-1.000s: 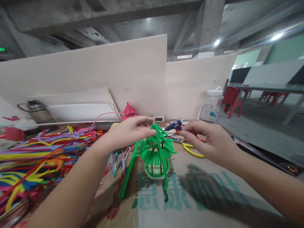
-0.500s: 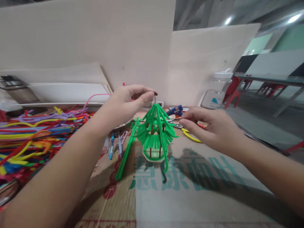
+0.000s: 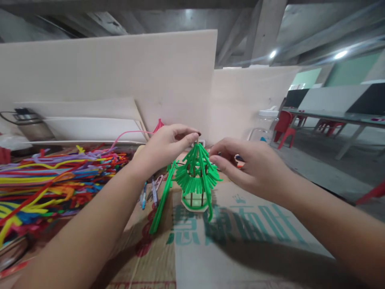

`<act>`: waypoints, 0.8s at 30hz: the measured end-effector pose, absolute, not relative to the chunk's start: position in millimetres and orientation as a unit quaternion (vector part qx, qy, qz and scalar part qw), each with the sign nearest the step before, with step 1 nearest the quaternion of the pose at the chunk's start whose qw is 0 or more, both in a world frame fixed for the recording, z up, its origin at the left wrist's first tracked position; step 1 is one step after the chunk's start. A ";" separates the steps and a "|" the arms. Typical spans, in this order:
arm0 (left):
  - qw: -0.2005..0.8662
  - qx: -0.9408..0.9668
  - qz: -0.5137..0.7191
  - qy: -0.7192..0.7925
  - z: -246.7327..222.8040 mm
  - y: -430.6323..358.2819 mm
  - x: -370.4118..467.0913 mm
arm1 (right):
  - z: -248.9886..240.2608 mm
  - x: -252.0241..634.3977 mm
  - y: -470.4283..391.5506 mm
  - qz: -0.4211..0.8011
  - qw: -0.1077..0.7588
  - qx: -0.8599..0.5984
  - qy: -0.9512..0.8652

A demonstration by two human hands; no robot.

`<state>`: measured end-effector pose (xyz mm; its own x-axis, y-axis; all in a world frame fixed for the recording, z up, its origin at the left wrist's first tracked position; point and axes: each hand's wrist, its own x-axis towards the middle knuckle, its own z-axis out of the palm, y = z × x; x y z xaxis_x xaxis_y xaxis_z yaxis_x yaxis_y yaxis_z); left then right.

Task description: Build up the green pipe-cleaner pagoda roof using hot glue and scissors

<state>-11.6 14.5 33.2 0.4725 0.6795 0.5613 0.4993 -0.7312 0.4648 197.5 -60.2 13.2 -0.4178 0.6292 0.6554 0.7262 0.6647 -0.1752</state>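
A small green pavilion model [image 3: 197,176] stands upright on the cardboard-covered table, with two tiers of fringed green roof, brown posts and a pale base. My left hand [image 3: 177,142] is at its top, thumb and forefinger pinched at the tip of the central stick, with a small dark bit showing at the fingertips. Just right of the upper roof is my right hand [image 3: 240,164], its thumb and forefinger close together; what they hold, if anything, is hidden. One long green strip hangs down the model's front. Left of the model lies a bundle of green strips [image 3: 162,200].
Many coloured pipe cleaners [image 3: 60,176] are heaped at the left. Pens [image 3: 143,196] and small scissors lie beside the green bundle. A clear bottle [image 3: 263,124] stands at the back right, a dark-topped bottle [image 3: 33,124] at the back left. White boards rise behind.
My right hand has moved left, up to the model's roof. My left hand stays at the top. The view has tilted upward, showing more ceiling.
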 end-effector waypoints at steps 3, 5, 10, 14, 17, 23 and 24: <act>0.107 0.852 0.379 0.345 31.1 14.1 -10.1 | 17.8 193.5 -51.8 -0.048 0.366 -0.404 -0.837; 0.104 0.853 0.378 0.346 30.2 13.1 -8.8 | 14.2 193.9 -45.6 -0.041 0.375 -0.402 -0.834; 0.101 0.850 0.375 0.355 29.3 10.8 -6.1 | -2.6 200.8 -35.9 -0.074 0.393 -0.383 -0.833; 0.088 0.854 0.370 0.354 28.1 12.2 -6.0 | -8.6 202.4 -34.3 -0.168 0.405 -0.335 -0.834; 0.094 0.856 0.367 0.353 27.7 13.7 -6.8 | -11.4 199.4 -33.3 -0.228 0.395 -0.313 -0.833; 0.089 0.858 0.371 0.343 28.8 13.6 -8.0 | -17.9 195.3 -29.6 -0.256 0.351 -0.325 -0.840; 0.087 0.859 0.370 0.342 28.9 13.6 -8.3 | -18.5 195.3 -29.0 -0.259 0.349 -0.325 -0.840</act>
